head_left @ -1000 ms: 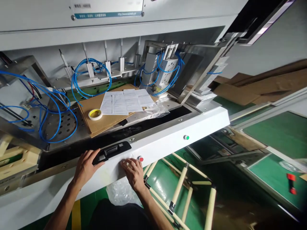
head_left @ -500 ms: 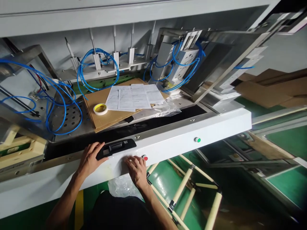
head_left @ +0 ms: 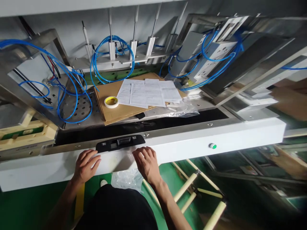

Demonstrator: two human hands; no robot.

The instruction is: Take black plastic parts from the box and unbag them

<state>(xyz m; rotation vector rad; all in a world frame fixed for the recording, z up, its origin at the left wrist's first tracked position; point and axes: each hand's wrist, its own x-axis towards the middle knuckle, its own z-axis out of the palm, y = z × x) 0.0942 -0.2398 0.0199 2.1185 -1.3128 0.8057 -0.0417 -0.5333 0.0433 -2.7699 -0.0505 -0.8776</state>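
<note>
A long black plastic trim panel with a recessed grip lies on the front ledge of a white machine. My left hand is just in front of the panel's left end, its fingers apart and nothing in them. Close to the panel's right end, my right hand rests at the white front face with its fingers bent and slightly spread. Its thumb is mostly hidden, and I see nothing held in it. Below, between my forearms, hangs a clear plastic bag.
Behind the ledge, cardboard carries printed sheets and a tape roll. Coiled blue hoses hang around metal cylinders. A green button sits on the front face. A cream pipe frame stands lower right.
My left hand has come off the panel's left end. My right hand has moved up and right along the ledge, now covering where the red button was. The camera view has shifted.
</note>
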